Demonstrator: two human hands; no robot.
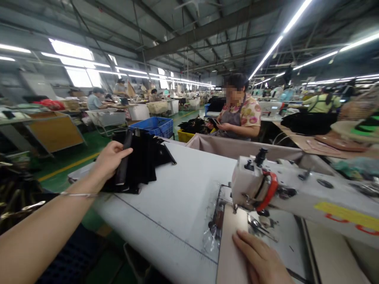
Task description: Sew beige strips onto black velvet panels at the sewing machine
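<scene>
Head view, centre left: left hand point(109, 159) clasped around the near edge of black fabric stack point(142, 163), lying at the left end of white table point(183, 193). Upper centre: blue crate point(154, 126). Right of centre: seated co-worker point(240, 116). Lower right: right hand point(260, 260) spread flat, gripping nothing, pressing tan panel point(230, 244) beside sewing machine point(254, 183).
</scene>
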